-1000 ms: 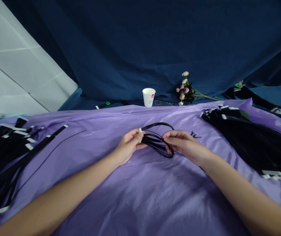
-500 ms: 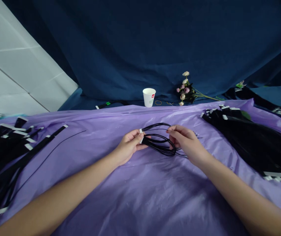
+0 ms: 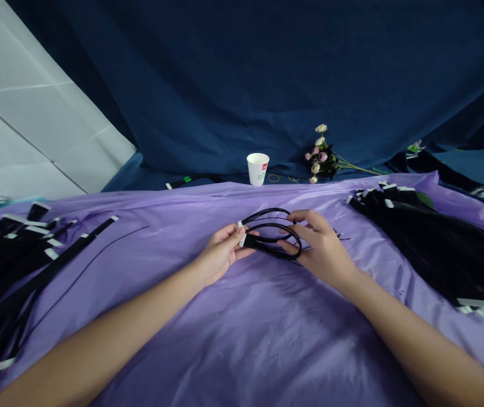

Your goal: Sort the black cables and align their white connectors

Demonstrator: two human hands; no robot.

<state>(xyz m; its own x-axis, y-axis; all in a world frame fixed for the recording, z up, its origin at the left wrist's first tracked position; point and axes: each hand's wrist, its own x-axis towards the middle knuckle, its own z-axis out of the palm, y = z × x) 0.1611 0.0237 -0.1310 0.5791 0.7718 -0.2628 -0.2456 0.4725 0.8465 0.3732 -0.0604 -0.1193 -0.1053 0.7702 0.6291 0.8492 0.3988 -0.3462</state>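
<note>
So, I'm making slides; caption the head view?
Left hand holds white connectors; right hand touches looped black wires above purple sheeting.

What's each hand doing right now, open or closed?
Left hand: closed, holding the black cable bundle by its white connectors.
Right hand: at the bundle's looped end, fingers parted; grip cannot be told.

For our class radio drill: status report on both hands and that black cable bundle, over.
Left hand pinching black cable bundle by white ends. Right hand at its looped end. Paper cup beyond, apart from both hands.
</note>
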